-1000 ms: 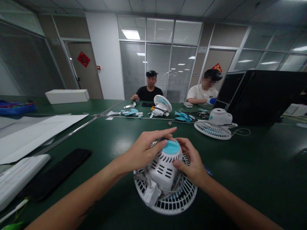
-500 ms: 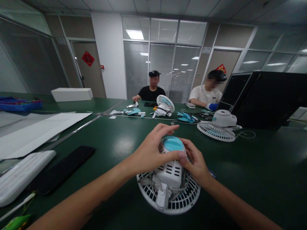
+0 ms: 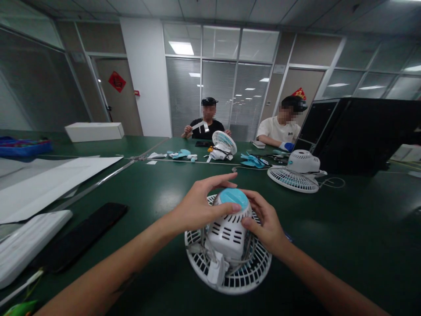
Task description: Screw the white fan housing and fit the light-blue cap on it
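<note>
A white fan (image 3: 226,239) lies grille down on the green table, its motor housing on top with a round light-blue cap (image 3: 234,198). Around the left side of the housing my left hand (image 3: 202,204) is curved, its thumb across the cap and its fingers over the far side. My right hand (image 3: 265,221) grips the right side of the housing, thumb in front. A white plug (image 3: 217,268) and coiled cable rest against the near side of the housing, above the grille.
Left: a black phone (image 3: 85,235), a white power strip (image 3: 31,241) and paper sheets (image 3: 66,180). Further back are a second fan (image 3: 223,147), a third fan (image 3: 296,177), light-blue pieces (image 3: 253,160) and a black computer case (image 3: 358,136). Two people sit across the table.
My left thumb has shifted left onto the blue cap, away from my right thumb. The person in black has raised a white strip. The whole view has moved slightly.
</note>
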Demonstrator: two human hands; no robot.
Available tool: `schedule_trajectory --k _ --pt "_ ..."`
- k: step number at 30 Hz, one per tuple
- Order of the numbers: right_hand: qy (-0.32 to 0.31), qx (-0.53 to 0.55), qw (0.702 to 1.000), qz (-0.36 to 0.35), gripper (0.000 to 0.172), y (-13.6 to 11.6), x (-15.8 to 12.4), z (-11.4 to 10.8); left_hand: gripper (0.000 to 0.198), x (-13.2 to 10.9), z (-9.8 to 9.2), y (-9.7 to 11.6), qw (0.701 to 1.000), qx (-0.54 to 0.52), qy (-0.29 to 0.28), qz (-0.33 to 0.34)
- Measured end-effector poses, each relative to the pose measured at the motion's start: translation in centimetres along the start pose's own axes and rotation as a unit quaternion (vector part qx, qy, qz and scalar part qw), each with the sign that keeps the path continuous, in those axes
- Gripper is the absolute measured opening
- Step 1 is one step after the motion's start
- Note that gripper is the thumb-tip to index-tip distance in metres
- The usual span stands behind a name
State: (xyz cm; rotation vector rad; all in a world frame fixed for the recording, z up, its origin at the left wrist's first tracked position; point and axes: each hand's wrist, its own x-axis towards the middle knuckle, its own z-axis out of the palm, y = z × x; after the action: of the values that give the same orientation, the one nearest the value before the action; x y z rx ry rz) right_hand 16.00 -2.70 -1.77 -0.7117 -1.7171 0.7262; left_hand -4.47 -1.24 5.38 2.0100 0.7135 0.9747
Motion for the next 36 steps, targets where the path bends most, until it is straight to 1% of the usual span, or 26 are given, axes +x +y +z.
schedule_trajectory --k 2,3,4,6,8,10,12,13,14,16,23,25,27,30,32,34,36 --pt "-0.011 0.005 1.0 -0.004 0.05 0.1 0.0 -0.1 0.064 0.1 -0.5 -0.3 0.996 -0.056 -0.065 -0.007" --pt "-0.013 0.006 1.0 -0.005 0.051 0.2 0.0 -0.2 0.062 0.2 -0.7 -0.5 0.993 -0.075 -0.089 -0.007" --pt "-0.013 0.006 1.0 -0.006 0.052 0.2 0.0 -0.2 0.058 0.2 -0.7 -0.6 0.991 -0.085 -0.101 -0.005" --pt "-0.015 0.004 1.0 -0.001 0.052 0.2 0.1 -0.3 0.05 0.2 -0.7 -0.8 0.992 -0.083 -0.098 -0.005" --pt "-0.021 0.006 1.0 0.01 0.052 0.1 0.1 -0.3 0.047 0.2 -0.4 -0.8 0.994 -0.074 -0.076 -0.005" --pt "-0.025 0.007 1.0 0.017 0.053 0.0 0.1 -0.2 0.055 0.2 0.0 -0.8 0.997 -0.056 -0.046 -0.004" --pt "-0.022 0.007 1.0 0.018 0.054 0.0 0.1 -0.2 0.069 0.2 0.3 -0.7 0.999 -0.035 -0.016 0.002" --pt "-0.02 0.009 1.0 0.016 0.054 0.0 0.0 -0.1 0.074 0.2 0.4 -0.6 1.0 -0.028 -0.009 0.004" --pt "-0.02 0.011 1.0 0.014 0.054 0.0 0.0 -0.1 0.077 0.2 0.4 -0.6 1.0 -0.027 -0.011 0.005" --pt "-0.019 0.016 1.0 0.013 0.053 0.0 0.0 -0.1 0.075 0.1 0.4 -0.5 0.999 -0.036 -0.027 0.009" --pt "-0.02 0.015 1.0 0.014 0.057 0.2 -0.1 -0.2 0.058 0.2 -0.2 -0.8 0.99 -0.084 -0.112 0.028" --pt "-0.021 0.016 0.999 0.022 0.056 0.2 -0.1 -0.3 0.056 0.1 -0.2 -0.8 0.989 -0.077 -0.119 0.035" --pt "-0.019 0.02 0.999 0.034 0.055 0.3 0.0 -0.3 0.055 0.1 -0.1 -0.7 0.994 -0.035 -0.089 0.044" --pt "-0.017 0.029 0.998 0.05 0.057 0.4 0.2 -0.4 0.062 0.1 0.1 -0.5 0.998 0.047 -0.003 0.045" --pt "-0.021 0.03 0.998 0.05 0.056 0.4 0.2 -0.4 0.065 0.2 0.1 -0.4 0.995 0.077 0.034 0.044" --pt "-0.021 0.024 0.999 0.043 0.055 0.2 0.2 -0.4 0.061 0.2 -0.1 -0.3 0.994 0.09 0.041 0.047" --pt "-0.017 0.01 0.999 0.033 0.053 0.0 0.2 -0.5 0.057 0.2 -0.4 -0.1 0.994 0.089 0.032 0.053"
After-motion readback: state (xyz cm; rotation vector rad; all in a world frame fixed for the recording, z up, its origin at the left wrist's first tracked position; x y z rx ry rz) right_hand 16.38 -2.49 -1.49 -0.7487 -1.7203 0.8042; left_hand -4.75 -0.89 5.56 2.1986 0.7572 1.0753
